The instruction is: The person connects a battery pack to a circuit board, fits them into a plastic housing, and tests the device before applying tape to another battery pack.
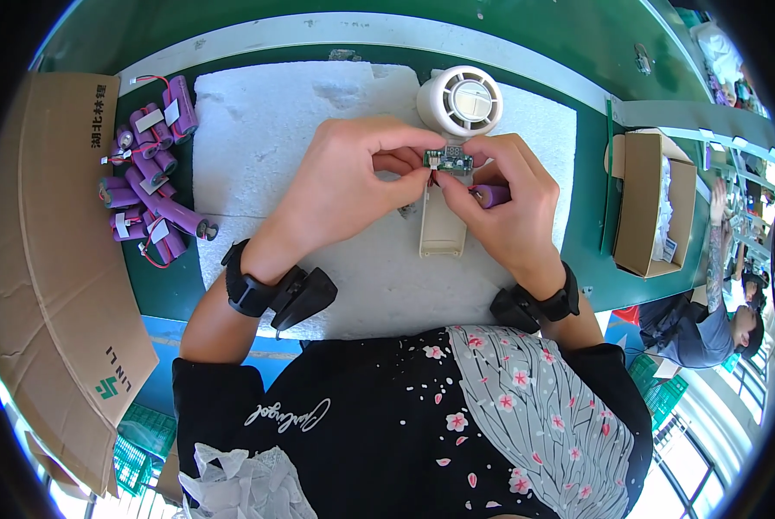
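Note:
A small green circuit board (pixel 459 163) is held between my two hands over a cream handheld fan. The thumb and forefinger of my left hand (pixel 349 177) pinch its left end. At the other end, my right hand (pixel 522 195) has its forefinger and thumb on the board, and its curled fingers hold a purple battery (pixel 494 195). A short red wire shows just below the board. The fan's round slotted head (pixel 459 101) points away from me. Its hollow handle shell (pixel 442 229) lies toward me beneath my hands, and my fingers cover its upper part.
A white foam sheet (pixel 361 285) covers the middle of the green table (pixel 158 290). Several wired purple batteries (pixel 150 173) lie at the left beside a large cardboard box (pixel 59 259). An open carton (pixel 634 208) stands at the right. Another person (pixel 703 329) sits farther right.

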Demonstrator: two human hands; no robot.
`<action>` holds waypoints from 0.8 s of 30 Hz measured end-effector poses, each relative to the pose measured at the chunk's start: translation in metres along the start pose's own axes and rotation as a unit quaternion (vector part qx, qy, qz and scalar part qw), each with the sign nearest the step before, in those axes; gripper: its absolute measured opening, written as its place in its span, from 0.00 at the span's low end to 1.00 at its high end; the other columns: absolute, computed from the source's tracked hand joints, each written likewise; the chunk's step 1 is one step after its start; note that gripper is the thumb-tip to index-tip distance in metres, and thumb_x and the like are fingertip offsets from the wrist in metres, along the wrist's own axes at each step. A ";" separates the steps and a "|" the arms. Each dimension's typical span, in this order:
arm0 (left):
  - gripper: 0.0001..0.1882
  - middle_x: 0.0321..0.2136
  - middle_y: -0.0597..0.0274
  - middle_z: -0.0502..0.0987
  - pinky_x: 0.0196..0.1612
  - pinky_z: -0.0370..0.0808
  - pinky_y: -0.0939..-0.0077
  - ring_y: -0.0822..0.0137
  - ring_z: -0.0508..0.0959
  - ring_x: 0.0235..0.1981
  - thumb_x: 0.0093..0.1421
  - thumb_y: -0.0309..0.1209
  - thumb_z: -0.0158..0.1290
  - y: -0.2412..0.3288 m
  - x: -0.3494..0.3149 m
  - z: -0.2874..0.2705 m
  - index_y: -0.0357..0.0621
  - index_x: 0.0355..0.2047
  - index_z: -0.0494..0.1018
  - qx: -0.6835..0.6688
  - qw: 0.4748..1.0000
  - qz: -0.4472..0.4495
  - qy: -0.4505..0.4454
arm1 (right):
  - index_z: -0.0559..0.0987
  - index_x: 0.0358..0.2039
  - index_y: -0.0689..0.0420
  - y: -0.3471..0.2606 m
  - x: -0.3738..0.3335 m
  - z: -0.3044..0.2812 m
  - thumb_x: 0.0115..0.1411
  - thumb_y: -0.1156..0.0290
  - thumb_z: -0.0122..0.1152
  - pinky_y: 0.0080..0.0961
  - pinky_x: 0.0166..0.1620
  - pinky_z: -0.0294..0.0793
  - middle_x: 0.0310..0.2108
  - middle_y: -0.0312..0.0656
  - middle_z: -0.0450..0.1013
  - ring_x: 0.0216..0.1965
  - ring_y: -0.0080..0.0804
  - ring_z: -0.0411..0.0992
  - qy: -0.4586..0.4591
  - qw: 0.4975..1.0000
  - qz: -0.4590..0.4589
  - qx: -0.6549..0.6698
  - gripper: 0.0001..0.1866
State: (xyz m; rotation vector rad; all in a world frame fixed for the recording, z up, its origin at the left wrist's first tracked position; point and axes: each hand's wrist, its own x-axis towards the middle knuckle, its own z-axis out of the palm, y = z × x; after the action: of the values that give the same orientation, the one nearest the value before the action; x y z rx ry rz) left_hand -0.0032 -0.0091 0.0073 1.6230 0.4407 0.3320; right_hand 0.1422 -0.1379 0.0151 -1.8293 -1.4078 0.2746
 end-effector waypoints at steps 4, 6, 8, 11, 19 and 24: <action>0.17 0.34 0.58 0.78 0.38 0.78 0.80 0.72 0.80 0.35 0.51 0.15 0.55 -0.003 -0.001 0.000 0.37 0.43 0.77 -0.006 1.000 0.005 0.011 | 0.76 0.34 0.60 0.000 0.000 0.001 0.44 0.78 0.71 0.12 0.23 0.70 0.30 0.37 0.73 0.23 0.18 0.74 0.007 1.000 0.003 0.001 0.16; 0.17 0.33 0.58 0.78 0.37 0.78 0.81 0.72 0.80 0.34 0.51 0.15 0.55 -0.003 -0.001 0.000 0.37 0.43 0.77 0.002 1.000 0.013 0.014 | 0.76 0.34 0.60 -0.001 0.000 0.001 0.44 0.78 0.71 0.12 0.23 0.70 0.30 0.37 0.73 0.24 0.18 0.74 0.007 1.000 0.005 0.000 0.16; 0.16 0.32 0.58 0.78 0.35 0.78 0.81 0.71 0.81 0.32 0.51 0.16 0.56 0.000 0.000 -0.001 0.37 0.41 0.78 0.080 0.995 0.051 0.015 | 0.76 0.34 0.60 -0.001 0.000 0.000 0.44 0.78 0.71 0.11 0.23 0.70 0.30 0.37 0.73 0.24 0.18 0.74 0.008 1.000 0.013 -0.001 0.16; 0.15 0.31 0.58 0.79 0.33 0.78 0.81 0.70 0.81 0.30 0.50 0.17 0.57 0.000 0.001 0.000 0.38 0.39 0.79 0.135 0.986 0.091 0.022 | 0.77 0.35 0.60 -0.001 0.000 0.000 0.44 0.78 0.71 0.11 0.23 0.70 0.29 0.37 0.74 0.24 0.17 0.74 0.010 1.000 0.010 -0.003 0.16; 0.14 0.28 0.59 0.79 0.31 0.78 0.81 0.69 0.81 0.27 0.48 0.17 0.58 -0.004 0.002 0.002 0.39 0.37 0.80 0.187 0.970 0.152 0.041 | 0.81 0.38 0.58 0.001 0.001 -0.001 0.43 0.79 0.70 0.10 0.24 0.69 0.30 0.37 0.75 0.23 0.16 0.73 0.014 0.999 -0.028 -0.017 0.18; 0.13 0.27 0.58 0.79 0.30 0.78 0.81 0.69 0.81 0.26 0.48 0.17 0.58 -0.006 0.003 0.002 0.39 0.36 0.80 0.186 0.969 0.159 0.041 | 0.82 0.38 0.58 0.002 0.001 0.000 0.42 0.79 0.71 0.11 0.24 0.69 0.30 0.38 0.75 0.23 0.16 0.72 0.016 1.000 -0.021 -0.015 0.18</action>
State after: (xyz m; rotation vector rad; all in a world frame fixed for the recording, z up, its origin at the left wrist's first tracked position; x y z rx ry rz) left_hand -0.0006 -0.0088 0.0007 2.0580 0.3150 0.5865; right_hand 0.1435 -0.1375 0.0139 -1.8180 -1.4341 0.2025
